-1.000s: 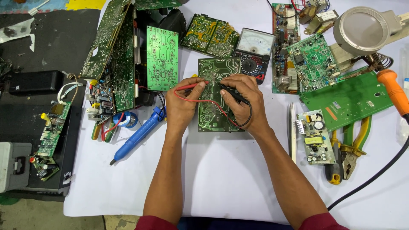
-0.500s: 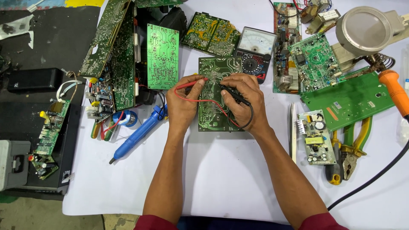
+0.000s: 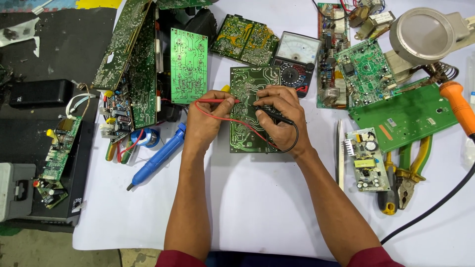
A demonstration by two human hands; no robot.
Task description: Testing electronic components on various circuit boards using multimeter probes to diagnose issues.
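On the white-covered table (image 3: 277, 207) we see a green rectangular circuit board (image 3: 247, 89) lying flat at centre. Our left hand (image 3: 208, 116) pinches the thin red probe (image 3: 217, 101) on it; our right hand (image 3: 277, 116) closes its grip on the black probe (image 3: 272, 114).

Probe tips on circuit board (image 3: 249, 116) hidden under fingers (image 3: 269, 99).

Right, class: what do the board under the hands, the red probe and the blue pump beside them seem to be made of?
Board: likely fibreglass laminate, glossy green coating, pale traces showing through.
Red probe in the left hand: probably plastic, smooth and evenly coloured; tip material not visible.
Blue pump: looks like smooth metal or plastic, slight sheen, dark tip.
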